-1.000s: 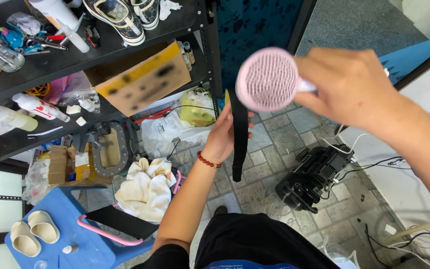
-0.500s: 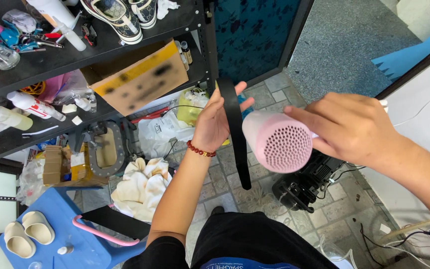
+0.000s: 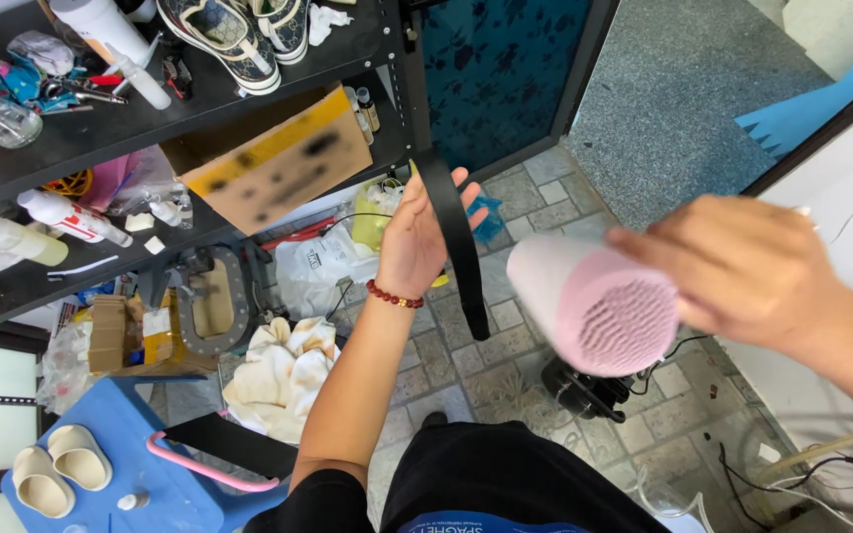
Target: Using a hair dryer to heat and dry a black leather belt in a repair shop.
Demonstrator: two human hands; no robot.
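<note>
A brown and yellow cardboard box [image 3: 278, 163] sits upper left on the black shelf [image 3: 71, 138]. At centre, your left hand [image 3: 417, 242], palm up, loosely holds the black strap [image 3: 456, 247], which runs upright. At right, your right hand [image 3: 742, 271] grips the pink hair dryer [image 3: 594, 301], its long axis pointing lower right.

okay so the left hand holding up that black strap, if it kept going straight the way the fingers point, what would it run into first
Probably the black metal shelf rack. The left hand, with the black strap across its palm, points its fingers up the picture toward the rack's corner post and the cardboard box beside it. Depth is unclear, so it may be farther than it looks.
</note>
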